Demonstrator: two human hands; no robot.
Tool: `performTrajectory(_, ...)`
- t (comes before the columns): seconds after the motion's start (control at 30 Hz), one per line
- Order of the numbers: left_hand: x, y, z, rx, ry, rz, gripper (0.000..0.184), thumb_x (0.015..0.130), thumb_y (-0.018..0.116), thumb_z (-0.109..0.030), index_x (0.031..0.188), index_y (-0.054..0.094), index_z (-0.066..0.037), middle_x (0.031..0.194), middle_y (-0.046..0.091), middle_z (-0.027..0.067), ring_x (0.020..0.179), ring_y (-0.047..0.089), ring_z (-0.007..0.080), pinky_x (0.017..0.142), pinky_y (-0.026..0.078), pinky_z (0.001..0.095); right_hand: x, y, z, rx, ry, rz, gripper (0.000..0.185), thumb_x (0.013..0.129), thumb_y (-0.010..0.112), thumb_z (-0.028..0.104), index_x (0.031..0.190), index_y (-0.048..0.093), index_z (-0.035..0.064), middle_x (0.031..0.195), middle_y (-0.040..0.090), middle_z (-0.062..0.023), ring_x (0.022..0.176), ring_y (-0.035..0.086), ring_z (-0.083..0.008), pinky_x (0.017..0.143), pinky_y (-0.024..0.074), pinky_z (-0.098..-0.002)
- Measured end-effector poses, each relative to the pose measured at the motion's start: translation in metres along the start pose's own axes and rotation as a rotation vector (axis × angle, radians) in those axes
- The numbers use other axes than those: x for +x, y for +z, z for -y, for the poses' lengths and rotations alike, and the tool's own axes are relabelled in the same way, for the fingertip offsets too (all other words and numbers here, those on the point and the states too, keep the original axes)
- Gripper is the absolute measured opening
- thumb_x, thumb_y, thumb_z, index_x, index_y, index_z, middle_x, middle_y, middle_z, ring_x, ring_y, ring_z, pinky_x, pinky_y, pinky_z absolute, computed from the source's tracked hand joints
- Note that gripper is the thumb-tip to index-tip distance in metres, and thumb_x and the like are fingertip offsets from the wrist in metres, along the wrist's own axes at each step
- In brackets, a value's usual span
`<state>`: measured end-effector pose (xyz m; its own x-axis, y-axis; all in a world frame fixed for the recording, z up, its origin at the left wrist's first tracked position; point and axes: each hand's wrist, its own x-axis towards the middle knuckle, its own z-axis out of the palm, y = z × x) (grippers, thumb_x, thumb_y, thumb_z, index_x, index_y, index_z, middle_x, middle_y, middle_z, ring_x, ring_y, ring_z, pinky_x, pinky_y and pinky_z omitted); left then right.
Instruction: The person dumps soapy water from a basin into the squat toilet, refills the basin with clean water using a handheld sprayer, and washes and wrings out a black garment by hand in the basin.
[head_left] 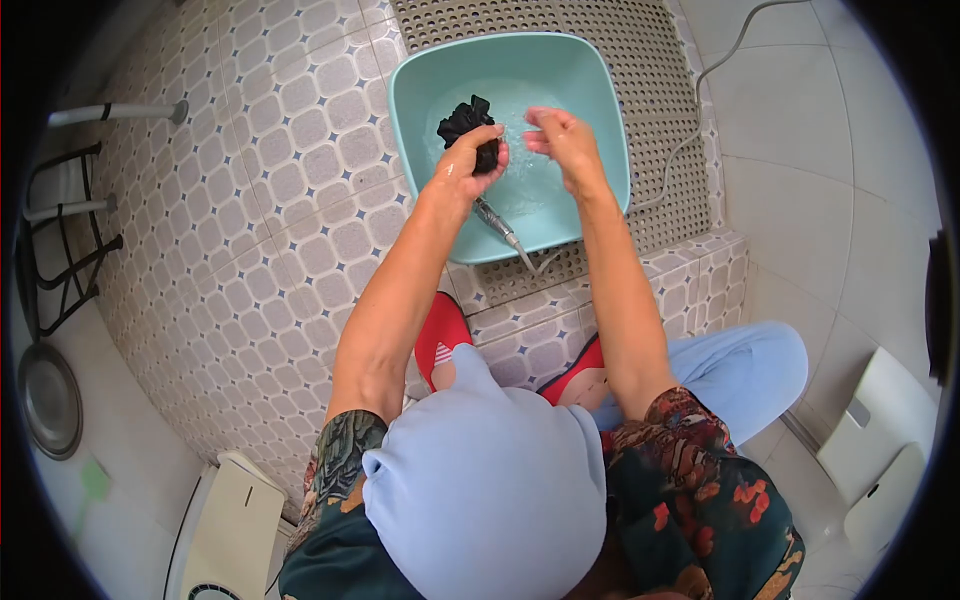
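Note:
My left hand (472,160) is closed around a bunched black cloth (464,120), which looks wet and crumpled; its exact kind is hard to make out. To its right, my right hand (562,145) is half curled with fingers apart, and no object shows in it. Both hands are over a light turquoise plastic basin (420,75) with shallow water stirred into ripples and small bubbles. A metallic shower head handle (497,222) leans on the basin's near edge below my left hand, its upper end partly hidden.
Under the basin lies a perforated grey-brown mat (665,90) on a patterned tile floor (290,180). A grey hose (690,140) runs along the right wall. Metal rack legs (75,240) stand at left. A white appliance (235,525) is at lower left. My red shoes (440,335) are near the basin.

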<state>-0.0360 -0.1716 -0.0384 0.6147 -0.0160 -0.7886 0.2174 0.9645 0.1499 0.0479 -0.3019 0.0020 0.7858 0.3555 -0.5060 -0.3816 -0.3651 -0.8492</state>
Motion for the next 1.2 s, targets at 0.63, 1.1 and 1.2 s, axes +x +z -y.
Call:
performTrajectory(0.63,-0.040,0.004,0.003,-0.057,-0.181,0.165,0.027,0.078,0.064,-0.001,0.101,0.050,0.004,0.096,0.055,0.0158,0.077,0.058,0.0193,0.050,0.048,0.0215,-0.012,-0.021,-0.007,0.096,-0.044,0.119,0.060,0.084,0.064,0.039,0.127,0.047,0.0010,0.117,0.056,-0.0152,0.104,0.056,-0.0229,0.090,0.0467,-0.0342)
performTrajectory(1.1,-0.102,0.040,0.052,-0.229,-0.499,0.735,0.031,0.083,0.066,-0.013,0.104,0.046,-0.002,0.083,0.048,0.0077,0.057,0.044,0.0056,0.035,0.031,0.0139,-0.043,-0.016,0.047,0.746,-0.094,0.915,0.024,0.079,0.059,0.014,0.102,0.065,0.0101,0.077,0.050,-0.0038,0.075,0.047,-0.0201,0.065,0.0421,-0.0311)
performTrajectory(1.2,-0.098,0.046,0.048,-0.077,-0.467,0.754,0.023,0.081,0.064,-0.007,0.097,0.049,-0.003,0.073,0.046,0.0028,0.052,0.040,0.0040,0.034,0.026,0.0142,-0.041,-0.026,0.062,0.466,-0.128,0.908,0.023,0.080,0.058,0.015,0.100,0.064,0.0057,0.078,0.052,-0.0064,0.077,0.050,-0.0219,0.069,0.0437,-0.0327)
